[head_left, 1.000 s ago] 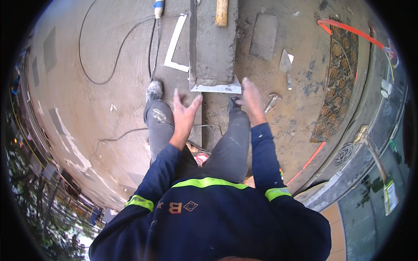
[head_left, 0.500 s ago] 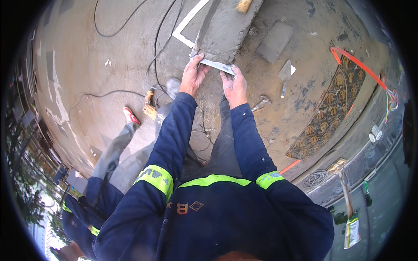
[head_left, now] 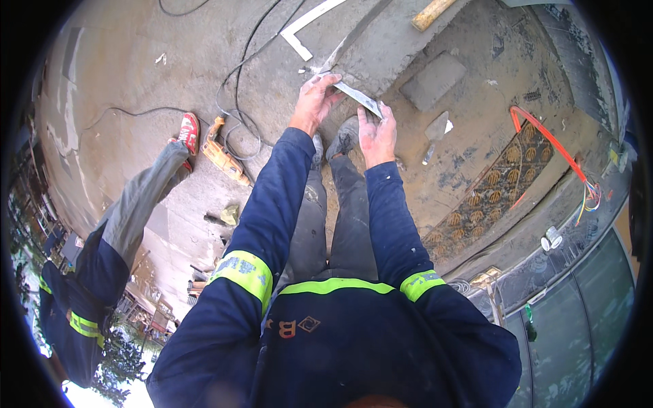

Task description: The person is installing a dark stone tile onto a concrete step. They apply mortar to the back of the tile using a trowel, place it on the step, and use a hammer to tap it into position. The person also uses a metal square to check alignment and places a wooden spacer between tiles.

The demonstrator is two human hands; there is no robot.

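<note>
Between my two hands is a narrow grey-white strip (head_left: 358,97), like a cut piece of tile or stone, tilted down toward the right. My left hand (head_left: 315,103) pinches its left end. My right hand (head_left: 377,136) has its fingers closed on the right end. Just beyond the strip lies a long raised grey slab (head_left: 398,44), its near end close to my left fingers. Whether the strip touches the slab, I cannot tell. A white L-shaped strip (head_left: 296,42) lies on the ground left of the slab, and a wooden handle (head_left: 431,15) rests on top of it.
To the right are a flat grey block (head_left: 433,80), a trowel (head_left: 435,136), a patterned brown board (head_left: 486,197) and an orange conduit (head_left: 547,136) with loose wires. An orange power tool (head_left: 223,155) and its black cable (head_left: 237,92) lie left. A co-worker (head_left: 95,272) stands further left.
The strip has come away from the slab's near end and tilts more steeply, still in both hands. My view has shifted. The co-worker's legs have moved away to the left, uncovering the power tool.
</note>
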